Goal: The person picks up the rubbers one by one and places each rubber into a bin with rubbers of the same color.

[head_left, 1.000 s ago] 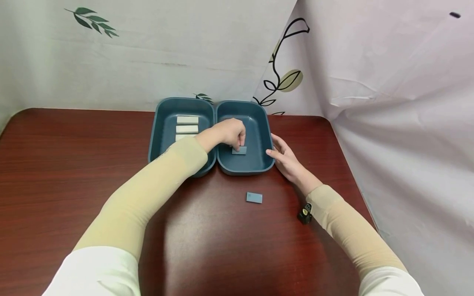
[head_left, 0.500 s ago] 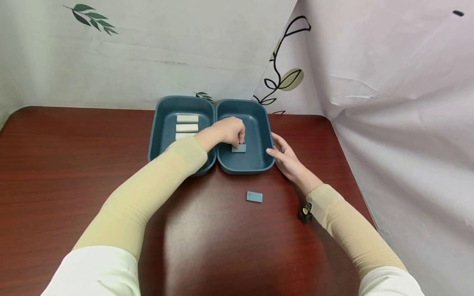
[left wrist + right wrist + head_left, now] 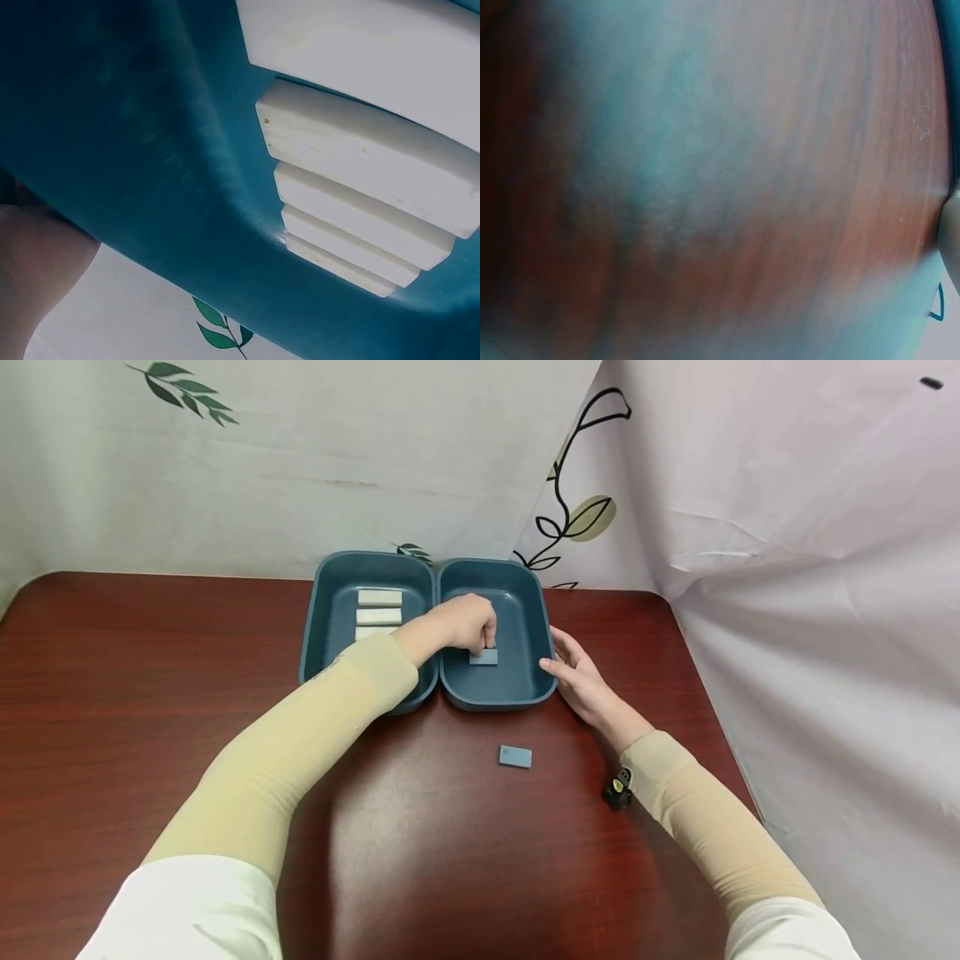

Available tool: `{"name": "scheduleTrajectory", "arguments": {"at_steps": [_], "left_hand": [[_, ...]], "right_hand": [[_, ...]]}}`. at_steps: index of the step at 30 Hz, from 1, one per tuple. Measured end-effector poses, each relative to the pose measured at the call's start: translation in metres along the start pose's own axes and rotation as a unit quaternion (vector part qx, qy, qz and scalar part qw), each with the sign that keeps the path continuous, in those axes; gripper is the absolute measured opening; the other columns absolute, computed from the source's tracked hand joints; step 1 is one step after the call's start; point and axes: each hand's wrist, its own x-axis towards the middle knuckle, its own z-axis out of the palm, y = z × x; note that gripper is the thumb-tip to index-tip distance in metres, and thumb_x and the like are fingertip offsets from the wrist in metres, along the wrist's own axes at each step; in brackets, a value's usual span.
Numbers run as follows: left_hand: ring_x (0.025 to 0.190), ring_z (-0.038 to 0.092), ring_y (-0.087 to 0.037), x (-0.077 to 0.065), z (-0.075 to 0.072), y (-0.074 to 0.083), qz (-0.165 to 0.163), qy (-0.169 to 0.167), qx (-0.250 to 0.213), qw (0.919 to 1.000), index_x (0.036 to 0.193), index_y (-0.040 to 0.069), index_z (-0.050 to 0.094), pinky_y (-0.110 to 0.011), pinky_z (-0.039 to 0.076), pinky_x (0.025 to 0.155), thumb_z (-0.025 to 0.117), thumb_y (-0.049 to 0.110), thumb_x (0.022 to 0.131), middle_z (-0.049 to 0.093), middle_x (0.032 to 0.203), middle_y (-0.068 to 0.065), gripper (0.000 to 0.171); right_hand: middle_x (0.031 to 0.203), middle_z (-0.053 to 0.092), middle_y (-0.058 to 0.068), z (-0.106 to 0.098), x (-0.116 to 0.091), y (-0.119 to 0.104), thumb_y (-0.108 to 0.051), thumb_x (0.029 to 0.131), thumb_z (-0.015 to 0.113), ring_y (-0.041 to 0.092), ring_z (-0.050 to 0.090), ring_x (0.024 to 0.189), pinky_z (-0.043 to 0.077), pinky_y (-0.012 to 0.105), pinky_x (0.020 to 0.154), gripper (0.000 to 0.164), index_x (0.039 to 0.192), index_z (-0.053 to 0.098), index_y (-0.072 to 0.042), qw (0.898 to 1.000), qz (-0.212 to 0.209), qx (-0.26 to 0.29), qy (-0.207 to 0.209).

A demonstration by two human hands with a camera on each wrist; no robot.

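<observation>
My left hand (image 3: 467,620) reaches over the left blue tray (image 3: 308,635) into the right blue tray (image 3: 517,693). Its curled fingers pinch a flat blue-grey rectangular block (image 3: 483,657) low at the tray floor; part of the block is hidden behind the fingertips. At the right tray's outer side, my right hand (image 3: 588,689) holds the wall, thumb over the rim and fingers along the outside. Another blue-grey block (image 3: 515,757) lies on the table in front of this tray. In the left wrist view, several white blocks (image 3: 367,150) lie in a row inside the left tray.
The two trays stand side by side near the back edge of the brown wooden table (image 3: 150,693). White cloth (image 3: 300,468) with leaf prints hangs behind it, and more cloth drapes along the right side. A small black device (image 3: 618,789) sits at my right wrist.
The head view has tilted slightly, so the trays and table appear a little higher. Both hands keep their places at the block and the tray wall.
</observation>
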Motion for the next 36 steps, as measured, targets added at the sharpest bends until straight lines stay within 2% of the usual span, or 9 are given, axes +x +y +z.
{"name": "scheduleTrajectory", "arguments": {"at_steps": [11,25,36], "left_hand": [[0.101,0.071,-0.024,-0.0009,0.0031,-0.0008,0.010,0.015,0.011,0.9998,0.103,0.007,0.081,-0.037,0.061,0.094,0.073,-0.006,0.092,0.078,0.105,-0.010,0.019],[0.103,0.070,-0.024,-0.0023,0.0038,-0.0017,0.007,0.015,0.006,0.9999,0.106,0.008,0.081,-0.037,0.060,0.095,0.071,-0.006,0.094,0.077,0.109,-0.009,0.021],[0.099,0.072,-0.024,-0.0034,0.0007,-0.0024,0.017,0.019,-0.012,0.9996,0.105,0.007,0.081,-0.037,0.062,0.094,0.075,-0.004,0.093,0.078,0.105,-0.010,0.017]], "right_hand": [[0.174,0.024,0.015,0.0001,-0.0009,0.0004,0.004,0.106,0.046,0.025,0.030,0.159,0.048,0.018,0.109,0.068,0.169,0.023,-0.009,1.000,-0.001,0.004,-0.005],[0.172,0.027,0.015,0.0006,-0.0013,-0.0010,0.003,0.106,0.047,0.020,0.039,0.151,0.050,0.018,0.107,0.068,0.169,0.024,-0.009,1.000,-0.007,0.003,-0.011],[0.174,0.025,0.014,0.0009,-0.0026,-0.0014,0.002,0.107,0.048,0.028,0.030,0.160,0.049,0.019,0.107,0.068,0.169,0.023,-0.010,1.000,0.001,-0.004,-0.008]]}}
